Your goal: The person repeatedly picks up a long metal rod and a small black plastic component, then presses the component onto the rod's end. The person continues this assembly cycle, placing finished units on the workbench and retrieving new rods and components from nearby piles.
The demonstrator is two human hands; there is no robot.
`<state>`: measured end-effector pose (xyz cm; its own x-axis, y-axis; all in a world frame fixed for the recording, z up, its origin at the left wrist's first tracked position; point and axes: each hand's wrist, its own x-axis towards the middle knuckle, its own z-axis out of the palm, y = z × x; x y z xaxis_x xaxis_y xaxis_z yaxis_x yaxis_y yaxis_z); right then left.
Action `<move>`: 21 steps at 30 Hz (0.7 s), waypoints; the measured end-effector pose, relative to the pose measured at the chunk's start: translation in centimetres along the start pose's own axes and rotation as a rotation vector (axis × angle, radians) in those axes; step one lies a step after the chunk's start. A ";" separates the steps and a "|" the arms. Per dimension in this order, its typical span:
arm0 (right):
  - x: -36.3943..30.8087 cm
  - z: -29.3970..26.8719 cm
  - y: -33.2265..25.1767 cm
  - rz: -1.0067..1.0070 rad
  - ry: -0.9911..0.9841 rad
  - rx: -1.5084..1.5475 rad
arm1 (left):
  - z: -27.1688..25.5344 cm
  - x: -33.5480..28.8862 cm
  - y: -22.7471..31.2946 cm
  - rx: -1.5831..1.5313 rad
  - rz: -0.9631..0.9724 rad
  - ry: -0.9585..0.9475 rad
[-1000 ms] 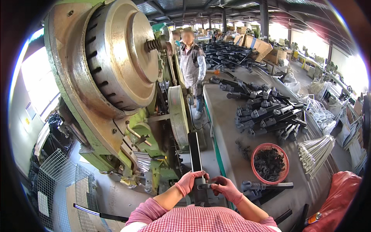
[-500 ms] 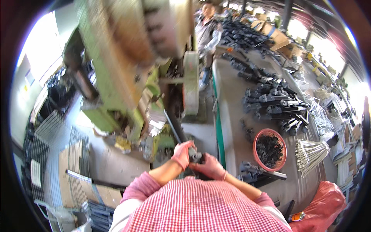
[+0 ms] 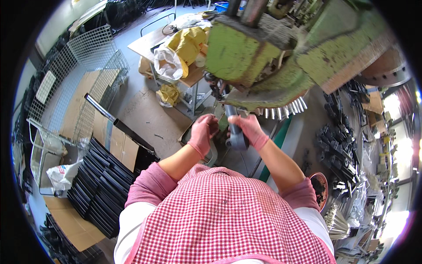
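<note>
My right hand [image 3: 249, 129] is wrapped round a black tube [image 3: 231, 111] with a thick dark end piece [image 3: 238, 141] pointing toward me. The tube's far end runs up under the head of a green machine [image 3: 239, 53] and is hidden there. To the left, my left hand [image 3: 204, 133] is apart from the tube, its fingers curled together. Whatever it may hold is too small or hidden to make out.
At left stand a wire mesh cage [image 3: 88, 48] with cardboard and a stack of black tubes [image 3: 101, 180]. One long tube [image 3: 127, 132] lies across the cardboard. Yellow bags [image 3: 187, 44] sit on a table beyond. At right are black parts [image 3: 334, 152] and a red basket [image 3: 324, 187].
My view has swung left toward the machine's head and the mesh cage. My left hand has come off the tube and is now apart from it; the right hand now grips the tube.
</note>
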<state>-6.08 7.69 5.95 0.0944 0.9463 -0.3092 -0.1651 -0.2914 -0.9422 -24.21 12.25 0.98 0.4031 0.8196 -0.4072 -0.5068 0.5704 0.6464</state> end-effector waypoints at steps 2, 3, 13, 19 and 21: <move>2.6 0.3 -0.9 0.135 -0.047 0.159 | -1.4 0.8 1.1 -0.045 0.081 -0.001; 3.4 0.3 -1.2 0.268 -0.066 0.207 | -1.8 1.2 1.6 -0.053 0.091 -0.028; 5.1 1.3 -2.2 0.385 -0.201 0.080 | -2.0 3.2 6.8 0.179 -0.095 -0.268; 3.1 4.5 -4.0 0.124 -0.030 -0.782 | 0.3 7.1 10.3 0.552 -0.410 -0.379; 2.5 5.6 -3.6 -0.027 0.070 -0.848 | 0.1 8.1 10.6 0.593 -0.442 -0.430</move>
<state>-10.71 11.88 9.24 0.1528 0.9518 -0.2660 0.6272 -0.3014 -0.7182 -26.26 24.92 4.65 0.7847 0.3679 -0.4989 0.1995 0.6121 0.7652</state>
